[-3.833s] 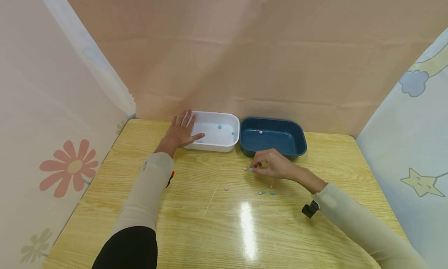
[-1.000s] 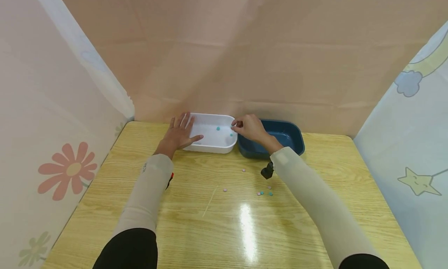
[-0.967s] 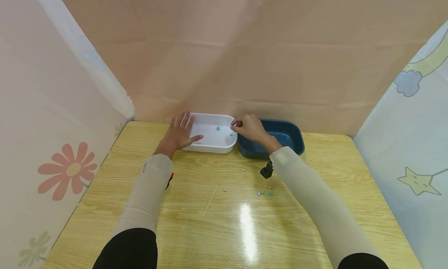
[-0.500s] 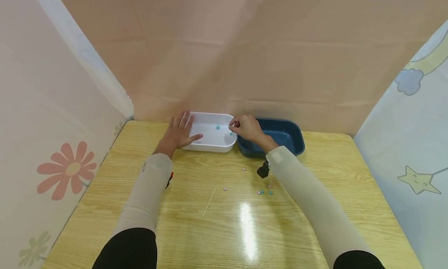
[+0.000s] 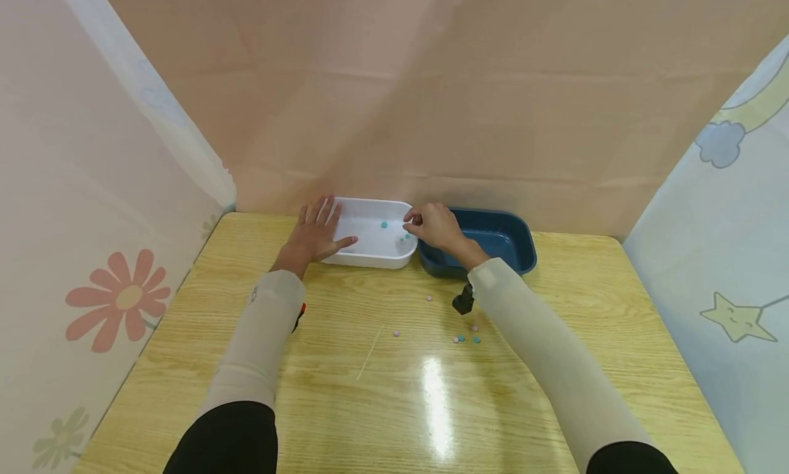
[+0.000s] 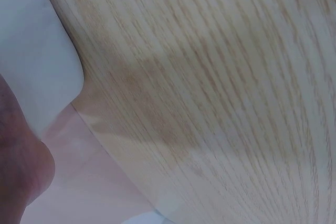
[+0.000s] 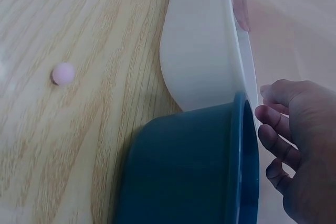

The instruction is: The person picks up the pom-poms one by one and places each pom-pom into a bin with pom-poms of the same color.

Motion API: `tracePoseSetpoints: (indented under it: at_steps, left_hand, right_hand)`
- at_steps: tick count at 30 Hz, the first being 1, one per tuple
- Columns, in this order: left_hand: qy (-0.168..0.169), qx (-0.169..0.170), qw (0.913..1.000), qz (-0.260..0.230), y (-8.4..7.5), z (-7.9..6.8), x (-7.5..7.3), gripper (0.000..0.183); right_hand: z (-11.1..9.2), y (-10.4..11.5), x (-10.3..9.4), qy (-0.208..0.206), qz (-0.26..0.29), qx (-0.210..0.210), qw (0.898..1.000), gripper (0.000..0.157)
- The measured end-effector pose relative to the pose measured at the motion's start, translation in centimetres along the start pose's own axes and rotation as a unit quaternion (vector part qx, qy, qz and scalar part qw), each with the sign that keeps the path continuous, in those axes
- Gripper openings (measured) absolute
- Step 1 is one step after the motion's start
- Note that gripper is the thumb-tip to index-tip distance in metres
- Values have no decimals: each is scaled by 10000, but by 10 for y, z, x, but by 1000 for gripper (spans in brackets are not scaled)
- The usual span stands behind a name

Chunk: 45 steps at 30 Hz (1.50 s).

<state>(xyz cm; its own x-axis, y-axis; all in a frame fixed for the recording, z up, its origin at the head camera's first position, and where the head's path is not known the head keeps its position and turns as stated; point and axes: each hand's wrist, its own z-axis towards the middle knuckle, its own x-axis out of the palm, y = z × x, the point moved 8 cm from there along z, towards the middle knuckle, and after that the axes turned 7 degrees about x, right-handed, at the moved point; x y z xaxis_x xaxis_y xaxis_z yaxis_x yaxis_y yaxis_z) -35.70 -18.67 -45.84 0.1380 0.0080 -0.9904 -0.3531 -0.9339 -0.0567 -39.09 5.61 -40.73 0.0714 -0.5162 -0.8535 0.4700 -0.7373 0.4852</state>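
My left hand [image 5: 310, 238] rests spread over the left end of a white plastic bin [image 5: 370, 262], thumb over its front rim. Only a bit of that hand [image 6: 23, 156] shows in the left wrist view, beside the white wall. Over the right end of the white bin is my right hand [image 5: 434, 226], thumb and fingers loosely bent. The right wrist view shows nothing between the fingers of this right hand [image 7: 310, 145]. Teal beads [image 5: 384, 225] lie in the white bin, with a blurred one below my right fingertips. A dark blue bin [image 5: 527, 258] stands alongside, partly covered by my right arm.
On the wooden table [image 5: 345, 405] in front of the bins lie several small pink and teal beads [image 5: 461, 338]. A single pink bead [image 7: 63, 73] is nearer the bins. Brown paper [image 5: 493, 118] hangs behind, and patterned panels [image 5: 740, 241] flank the table.
My right hand pinched a teal bead on the table, carried it up and left over the white bin and let it go. My left hand has stayed on the white bin.
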Motion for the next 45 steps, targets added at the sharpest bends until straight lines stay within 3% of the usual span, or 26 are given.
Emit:
tracePoseSetpoints:
  at_steps: [20,31,45]
  left_hand:
    - [18,-19,10000,-32,0,-1,0,100]
    - [258,-106,9995,-150,7,5,8,99]
    - [29,11,10000,-55,0,0,0,98]
  right_hand:
    - [-10,-8,-12,14,-38,37,10000,21]
    - [-19,-9,-22,105,-95,55,9999,26]
    - [-38,1,-33,57,-126,-395,9991,23]
